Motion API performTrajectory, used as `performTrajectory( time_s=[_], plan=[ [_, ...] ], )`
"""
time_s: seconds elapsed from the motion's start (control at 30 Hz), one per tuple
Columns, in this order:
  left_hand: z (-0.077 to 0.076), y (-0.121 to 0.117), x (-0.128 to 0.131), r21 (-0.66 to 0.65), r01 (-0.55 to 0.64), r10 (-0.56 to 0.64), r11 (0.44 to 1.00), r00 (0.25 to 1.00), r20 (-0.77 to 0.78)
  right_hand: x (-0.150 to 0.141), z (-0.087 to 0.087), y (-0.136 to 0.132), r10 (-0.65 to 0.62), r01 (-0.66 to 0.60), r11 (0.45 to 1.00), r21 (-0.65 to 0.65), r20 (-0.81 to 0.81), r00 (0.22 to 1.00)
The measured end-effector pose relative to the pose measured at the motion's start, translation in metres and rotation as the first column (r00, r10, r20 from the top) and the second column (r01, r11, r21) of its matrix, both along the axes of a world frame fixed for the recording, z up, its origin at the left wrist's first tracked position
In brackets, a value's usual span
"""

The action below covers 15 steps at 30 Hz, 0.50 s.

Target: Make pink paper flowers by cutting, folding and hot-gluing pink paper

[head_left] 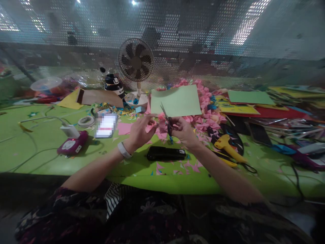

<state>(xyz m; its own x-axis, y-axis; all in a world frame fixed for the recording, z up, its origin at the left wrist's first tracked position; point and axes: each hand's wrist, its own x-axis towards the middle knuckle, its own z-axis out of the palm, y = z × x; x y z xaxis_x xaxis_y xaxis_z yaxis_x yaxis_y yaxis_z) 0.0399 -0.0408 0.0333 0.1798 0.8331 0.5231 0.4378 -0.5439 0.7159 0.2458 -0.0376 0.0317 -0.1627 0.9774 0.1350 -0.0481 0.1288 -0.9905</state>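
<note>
My left hand (141, 133), with a white band at the wrist, pinches a small piece of pink paper (151, 127) between thumb and fingers. Scissors (168, 122) are in my right hand (183, 130), their blades pointing up and away from me, slightly parted. The two hands are close together, with pink scraps between and below them. On the table just under my hands lies a black stapler (166, 153). A flat pink paper sheet (124, 128) rests left of my left hand. Behind the hands, a pale green sheet (175, 101) leans on a heap of pink folded paper pieces (207, 117).
On the green table (45, 135) stand a fan (136, 62) and a black bottle (113, 84). To the left are a lit phone (106, 125), a tape roll (86, 121) and a purple power block (72, 144). A yellow glue gun (228, 148) lies beside my right forearm.
</note>
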Motion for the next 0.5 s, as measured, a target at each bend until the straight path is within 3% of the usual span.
performTrajectory(
  time_s=[0.07,0.13,0.2,0.3,0.5],
  plan=[
    [0.0021,-0.0003,-0.0003,-0.195,0.13,-0.093,0.972,0.978,0.186,0.0026,0.0018,0.0009,0.001,-0.002,1.0,0.018,0.039,0.999],
    [0.0036,-0.0007,0.0,-0.359,0.328,-0.21,0.874,0.92,0.33,0.0037,0.0028,0.0015,0.019,-0.021,1.0,0.021,0.082,0.996],
    [0.0028,-0.0011,0.0014,-0.446,0.444,-0.27,0.777,0.876,0.401,0.003,0.0026,0.0014,0.046,-0.047,0.999,0.013,0.097,0.994],
    [-0.0019,-0.0012,0.0048,-0.509,0.465,-0.253,0.724,0.866,0.431,0.0001,0.0012,0.0008,0.079,-0.078,0.997,-0.006,0.06,0.995],
    [-0.0041,-0.0003,0.0058,-0.556,0.433,-0.062,0.709,0.825,0.562,0.0058,0.0041,0.0029,0.036,-0.035,0.999,-0.012,0.068,0.997]
  ],
)
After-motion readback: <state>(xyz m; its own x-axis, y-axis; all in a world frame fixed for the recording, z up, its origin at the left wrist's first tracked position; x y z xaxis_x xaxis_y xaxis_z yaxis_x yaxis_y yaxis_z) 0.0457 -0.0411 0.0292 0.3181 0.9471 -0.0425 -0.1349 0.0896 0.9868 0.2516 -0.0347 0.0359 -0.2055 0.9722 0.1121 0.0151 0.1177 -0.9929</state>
